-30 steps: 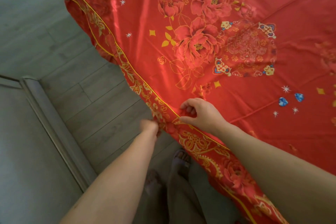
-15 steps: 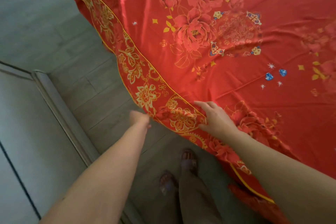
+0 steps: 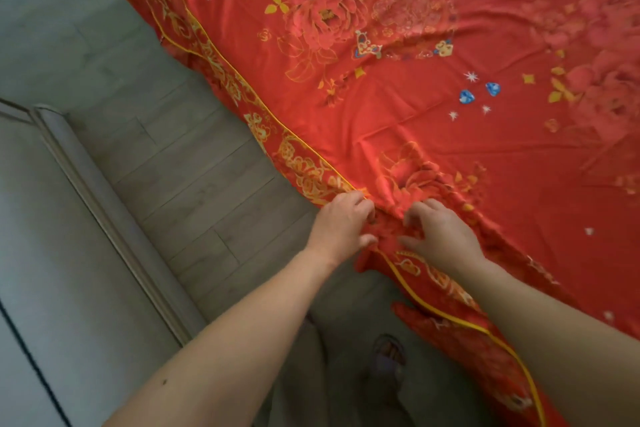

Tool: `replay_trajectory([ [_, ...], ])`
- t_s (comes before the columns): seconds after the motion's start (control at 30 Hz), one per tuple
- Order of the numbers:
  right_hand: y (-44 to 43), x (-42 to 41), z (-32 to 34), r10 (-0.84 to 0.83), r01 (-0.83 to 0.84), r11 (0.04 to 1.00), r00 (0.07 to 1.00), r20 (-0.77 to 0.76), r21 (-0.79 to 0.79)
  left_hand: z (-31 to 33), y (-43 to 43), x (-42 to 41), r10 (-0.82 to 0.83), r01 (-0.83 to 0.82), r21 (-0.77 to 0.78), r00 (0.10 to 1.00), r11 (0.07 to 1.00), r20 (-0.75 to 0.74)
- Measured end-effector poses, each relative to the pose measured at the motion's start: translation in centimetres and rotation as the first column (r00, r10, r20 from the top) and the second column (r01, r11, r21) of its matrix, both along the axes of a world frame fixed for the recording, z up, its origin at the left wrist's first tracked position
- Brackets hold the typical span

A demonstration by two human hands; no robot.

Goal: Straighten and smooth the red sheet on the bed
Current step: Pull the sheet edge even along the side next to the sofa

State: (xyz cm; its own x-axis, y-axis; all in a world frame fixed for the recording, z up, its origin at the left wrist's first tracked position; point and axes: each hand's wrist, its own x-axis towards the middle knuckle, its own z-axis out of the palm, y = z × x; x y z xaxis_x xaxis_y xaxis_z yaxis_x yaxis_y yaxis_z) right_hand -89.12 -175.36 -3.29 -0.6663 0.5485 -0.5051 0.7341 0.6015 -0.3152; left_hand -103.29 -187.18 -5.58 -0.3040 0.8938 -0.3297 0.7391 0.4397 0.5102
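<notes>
The red sheet [image 3: 398, 107], shiny with gold flowers and a gold-patterned border, covers the bed across the upper right. Its border hangs over the bed's near-left side. My left hand [image 3: 341, 224] pinches the border at the gold piping, fingers curled into the cloth. My right hand [image 3: 438, 232] sits just beside it with curled fingers pressing into a bunched fold of the sheet. The cloth puckers between the two hands, and long creases run out to the right.
Grey wood-look floor [image 3: 194, 184] runs along the bed's left side. A pale cabinet or door with a raised frame [image 3: 114, 218] stands at the left. My sandalled foot [image 3: 389, 357] is on the floor below the hands.
Both hands have come together on the sheet's edge; the left hand moved right and took hold of the border. The sheet shifted up and left in view, and its hanging border looks narrower.
</notes>
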Motion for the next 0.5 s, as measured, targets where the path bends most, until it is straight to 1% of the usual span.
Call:
replay_trajectory([
  [0.07, 0.8, 3.8, 0.3, 0.053, -0.053, 0.999, 0.998, 0.043, -0.015, -0.4, 0.3, 3.3, -0.076, 0.077, 0.018, 0.994, 0.997, -0.084],
  [0.17, 1.6, 9.5, 0.8, 0.175, -0.169, 0.984, 0.966, 0.188, -0.049, -0.3, 1.6, 6.4, -0.073, 0.083, 0.044, 0.979, 0.996, -0.190],
  [0.23, 1.4, 12.5, 0.8, 0.242, -0.228, 0.970, 0.929, 0.280, -0.082, -0.1, 2.4, 7.4, -0.168, 0.164, -0.033, 0.961, 0.986, -0.220],
  [0.27, 1.2, 13.8, 0.8, 0.255, -0.240, 0.967, 0.920, 0.299, -0.086, -0.1, 2.6, 8.0, -0.231, 0.217, -0.083, 0.945, 0.973, -0.233],
  [0.33, 0.6, 15.9, 0.8, 0.266, -0.259, 0.964, 0.917, 0.297, -0.066, 0.0, 3.0, 9.3, -0.317, 0.289, -0.140, 0.906, 0.947, -0.281],
  [0.4, -0.2, 17.0, 0.2, 0.286, -0.291, 0.956, 0.926, 0.249, -0.014, 0.2, 3.0, 10.3, -0.382, 0.350, -0.152, 0.866, 0.924, -0.324],
  [0.47, -0.4, 17.4, -0.4, 0.276, -0.284, 0.958, 0.944, 0.181, 0.022, 0.1, 2.9, 10.6, -0.401, 0.373, -0.150, 0.831, 0.916, -0.384],
  [0.5, -0.3, 17.6, -0.6, 0.262, -0.266, 0.964, 0.953, 0.154, 0.003, 0.1, 2.8, 10.9, -0.419, 0.392, -0.153, 0.809, 0.907, -0.412],
])
